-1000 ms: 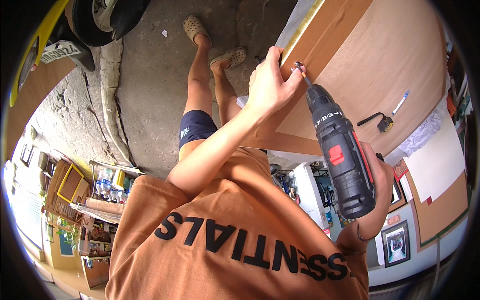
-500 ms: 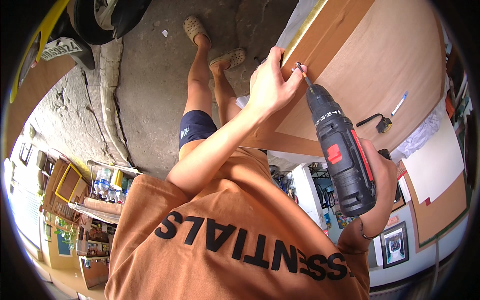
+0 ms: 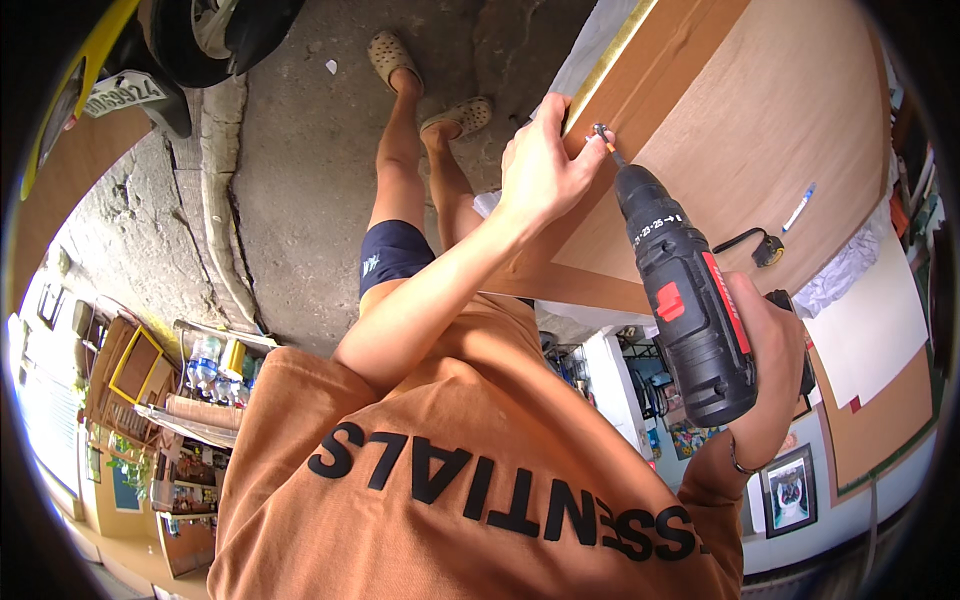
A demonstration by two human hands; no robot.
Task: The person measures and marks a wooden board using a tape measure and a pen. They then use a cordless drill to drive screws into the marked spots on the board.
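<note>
A black and red cordless drill (image 3: 690, 310) is in my right hand (image 3: 768, 335), its fingers wrapped round the handle. The drill's bit (image 3: 608, 143) points up and left at the wooden frame (image 3: 655, 95), with a small metal piece at its tip, perhaps a screw head. My left hand (image 3: 540, 170) grips the frame's edge, its thumb and a fingertip close beside the bit. Some of its fingers are hidden behind the wood. The frame borders a pale plywood panel (image 3: 760, 130).
On the panel lie a blue and white pen (image 3: 800, 207) and a small black thing with a bent arm (image 3: 766, 250). Crumpled white plastic (image 3: 838, 280) is at its right edge. A motorbike wheel (image 3: 215, 40) stands at upper left on concrete floor (image 3: 290, 150). Shelves with bottles (image 3: 205, 370) are at left.
The drill has turned slightly and its rear has risen a little, with my right hand moving along. The bit's tip stays at the same spot on the frame. My left hand is nearly still.
</note>
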